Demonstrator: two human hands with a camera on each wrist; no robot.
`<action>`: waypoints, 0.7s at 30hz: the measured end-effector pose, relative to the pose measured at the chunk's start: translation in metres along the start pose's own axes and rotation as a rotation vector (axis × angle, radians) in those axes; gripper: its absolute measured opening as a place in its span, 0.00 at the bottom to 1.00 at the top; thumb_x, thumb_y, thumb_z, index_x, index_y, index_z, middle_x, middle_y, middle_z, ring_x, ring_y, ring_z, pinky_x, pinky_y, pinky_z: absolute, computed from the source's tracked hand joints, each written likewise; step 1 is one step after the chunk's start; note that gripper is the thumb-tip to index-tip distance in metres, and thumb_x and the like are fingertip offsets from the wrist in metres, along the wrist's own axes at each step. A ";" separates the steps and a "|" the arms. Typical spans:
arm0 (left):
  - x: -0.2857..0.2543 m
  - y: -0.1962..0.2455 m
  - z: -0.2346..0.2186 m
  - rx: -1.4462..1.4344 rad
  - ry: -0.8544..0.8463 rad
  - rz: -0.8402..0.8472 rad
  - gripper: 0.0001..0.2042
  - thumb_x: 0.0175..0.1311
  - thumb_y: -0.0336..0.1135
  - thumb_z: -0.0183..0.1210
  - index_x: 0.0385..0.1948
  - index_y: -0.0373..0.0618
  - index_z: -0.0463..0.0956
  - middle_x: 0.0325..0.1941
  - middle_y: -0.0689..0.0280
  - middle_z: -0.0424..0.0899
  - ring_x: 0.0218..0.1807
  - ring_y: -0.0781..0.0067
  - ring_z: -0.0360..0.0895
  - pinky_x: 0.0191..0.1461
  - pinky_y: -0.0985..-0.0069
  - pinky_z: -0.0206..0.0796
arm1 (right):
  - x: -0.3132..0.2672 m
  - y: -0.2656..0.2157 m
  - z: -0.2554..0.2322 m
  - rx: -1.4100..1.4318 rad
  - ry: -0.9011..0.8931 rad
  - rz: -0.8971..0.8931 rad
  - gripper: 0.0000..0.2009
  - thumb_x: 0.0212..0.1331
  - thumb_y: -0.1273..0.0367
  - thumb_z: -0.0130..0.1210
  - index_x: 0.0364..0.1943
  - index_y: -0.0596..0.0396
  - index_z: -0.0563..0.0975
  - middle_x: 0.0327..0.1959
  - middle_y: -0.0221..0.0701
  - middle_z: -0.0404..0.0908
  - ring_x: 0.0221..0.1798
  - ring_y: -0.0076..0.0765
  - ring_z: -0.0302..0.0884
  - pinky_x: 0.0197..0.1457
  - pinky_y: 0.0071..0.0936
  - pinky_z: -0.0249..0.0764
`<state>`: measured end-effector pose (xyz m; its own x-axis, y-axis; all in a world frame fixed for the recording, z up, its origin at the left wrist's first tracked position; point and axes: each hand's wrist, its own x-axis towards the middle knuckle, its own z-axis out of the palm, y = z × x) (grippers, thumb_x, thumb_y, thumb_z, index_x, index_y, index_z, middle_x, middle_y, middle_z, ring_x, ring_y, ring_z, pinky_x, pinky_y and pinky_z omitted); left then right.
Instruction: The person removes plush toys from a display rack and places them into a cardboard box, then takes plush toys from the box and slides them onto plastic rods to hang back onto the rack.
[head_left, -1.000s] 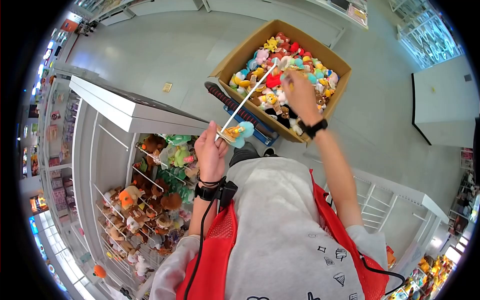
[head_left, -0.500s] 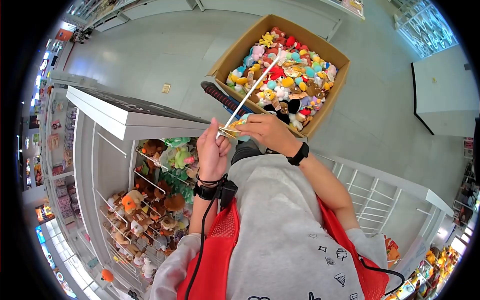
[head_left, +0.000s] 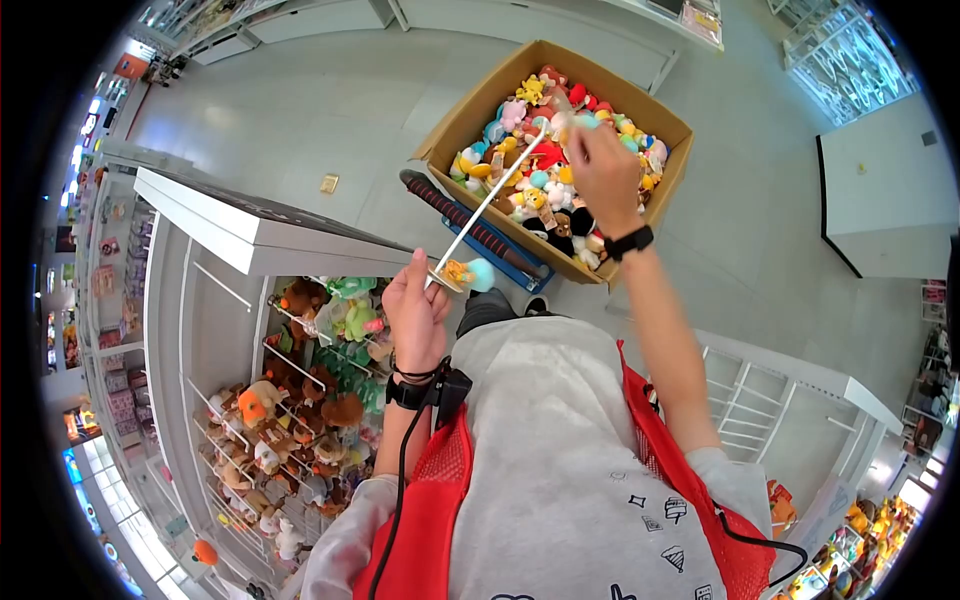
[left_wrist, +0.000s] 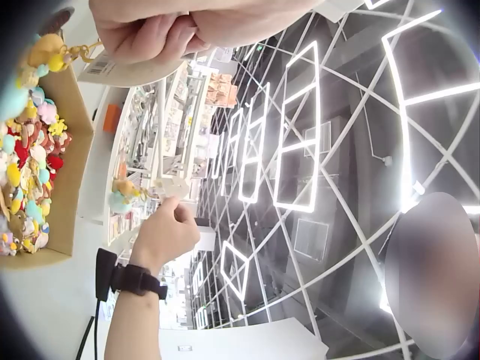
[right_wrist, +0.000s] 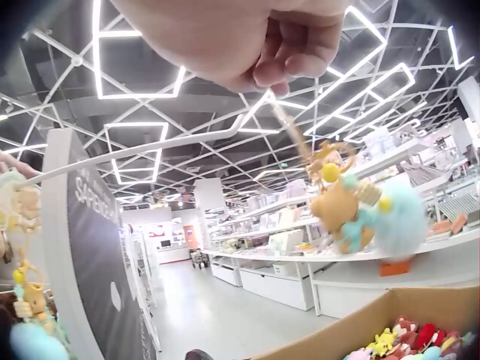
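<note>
Left hand (head_left: 415, 305) clenched (right hand (head_left: 603, 172) pinching)

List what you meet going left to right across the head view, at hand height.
Shelf top → left hand → keychain plush on the hook rod → right hand over the box → white counter.

- A cardboard box (head_left: 460, 110) full of plush keychains (head_left: 540, 190) stands on the floor ahead of the person, to the right of the display rack (head_left: 250, 235).
- A metal hook rod (head_left: 485, 205) runs from the left hand (head_left: 418, 310), near the body, forward to the right hand (head_left: 600, 170), over the box.
- One keychain (head_left: 470, 272) hangs on the rod just beside the left hand.
- Another keychain (right_wrist: 360, 206) dangles below the right hand, above the box.
- Plush toys (head_left: 300, 400) hang on the rack, left of the left forearm.
</note>
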<state>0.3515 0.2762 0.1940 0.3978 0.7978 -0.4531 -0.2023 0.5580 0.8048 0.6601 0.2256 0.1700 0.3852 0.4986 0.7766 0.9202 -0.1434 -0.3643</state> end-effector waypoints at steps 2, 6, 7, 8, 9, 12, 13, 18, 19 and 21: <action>0.002 -0.005 -0.001 0.006 0.028 0.008 0.16 0.83 0.45 0.58 0.32 0.49 0.69 0.19 0.80 0.55 0.18 0.86 0.48 0.22 0.79 0.39 | 0.011 0.030 0.012 -0.005 0.001 0.067 0.05 0.66 0.72 0.66 0.35 0.59 0.81 0.30 0.39 0.81 0.27 0.50 0.80 0.33 0.42 0.77; -0.002 -0.006 -0.001 0.022 0.040 -0.009 0.18 0.84 0.45 0.57 0.30 0.50 0.66 0.20 0.79 0.55 0.19 0.86 0.49 0.22 0.79 0.40 | 0.002 0.046 0.024 -0.031 -0.190 0.361 0.10 0.68 0.66 0.65 0.43 0.60 0.84 0.36 0.43 0.86 0.36 0.57 0.84 0.41 0.44 0.81; -0.002 -0.007 -0.003 0.022 0.044 -0.010 0.18 0.84 0.45 0.57 0.30 0.50 0.66 0.20 0.79 0.55 0.19 0.86 0.49 0.22 0.79 0.40 | -0.005 0.037 0.022 -0.029 -0.193 0.361 0.10 0.68 0.66 0.65 0.43 0.60 0.84 0.36 0.43 0.86 0.36 0.57 0.84 0.41 0.44 0.81; 0.000 -0.009 -0.005 -0.025 0.040 0.004 0.18 0.83 0.46 0.58 0.30 0.49 0.68 0.19 0.79 0.56 0.18 0.87 0.50 0.22 0.80 0.40 | -0.020 0.022 0.019 0.030 -0.220 0.256 0.12 0.68 0.64 0.66 0.46 0.60 0.84 0.37 0.43 0.86 0.39 0.57 0.85 0.43 0.45 0.81; 0.002 -0.010 -0.005 -0.074 0.037 0.020 0.17 0.83 0.46 0.59 0.31 0.49 0.69 0.19 0.80 0.58 0.18 0.88 0.52 0.22 0.81 0.39 | -0.031 0.004 0.014 0.090 -0.247 0.148 0.15 0.68 0.62 0.67 0.49 0.59 0.84 0.38 0.44 0.86 0.41 0.57 0.85 0.45 0.45 0.81; 0.003 -0.006 0.003 -0.051 0.037 0.000 0.19 0.85 0.48 0.55 0.30 0.51 0.66 0.20 0.79 0.55 0.19 0.86 0.50 0.22 0.79 0.41 | -0.056 -0.064 -0.014 0.617 -0.726 0.255 0.17 0.68 0.60 0.67 0.50 0.60 0.83 0.39 0.41 0.86 0.43 0.52 0.86 0.46 0.44 0.81; 0.004 -0.006 0.005 -0.050 0.044 0.000 0.19 0.85 0.48 0.55 0.30 0.51 0.66 0.20 0.79 0.55 0.19 0.86 0.50 0.22 0.79 0.41 | -0.062 -0.083 -0.020 0.693 -0.784 0.209 0.16 0.68 0.60 0.67 0.49 0.59 0.83 0.39 0.40 0.86 0.43 0.51 0.86 0.45 0.42 0.81; 0.005 -0.010 0.010 -0.021 0.002 -0.020 0.18 0.84 0.47 0.57 0.31 0.50 0.68 0.20 0.79 0.57 0.18 0.87 0.52 0.22 0.80 0.41 | -0.082 -0.109 -0.015 0.596 -0.648 -0.046 0.10 0.67 0.63 0.66 0.40 0.56 0.82 0.34 0.33 0.82 0.38 0.44 0.84 0.40 0.39 0.79; 0.005 -0.010 0.010 -0.040 0.002 0.000 0.18 0.83 0.46 0.58 0.31 0.49 0.69 0.19 0.79 0.59 0.18 0.88 0.53 0.21 0.81 0.42 | -0.083 -0.107 -0.012 0.527 -0.621 -0.119 0.09 0.65 0.64 0.66 0.37 0.54 0.81 0.32 0.31 0.80 0.36 0.42 0.83 0.38 0.38 0.78; 0.005 -0.011 0.012 -0.025 -0.005 -0.024 0.18 0.82 0.47 0.59 0.30 0.49 0.68 0.19 0.80 0.58 0.18 0.88 0.53 0.21 0.81 0.42 | -0.082 -0.095 -0.014 0.445 -0.549 -0.169 0.08 0.64 0.66 0.66 0.35 0.53 0.80 0.30 0.30 0.78 0.34 0.40 0.81 0.37 0.38 0.77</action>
<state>0.3667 0.2709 0.1873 0.4068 0.7833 -0.4701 -0.2155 0.5823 0.7839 0.5420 0.1863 0.1488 0.0416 0.8570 0.5137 0.8030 0.2773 -0.5275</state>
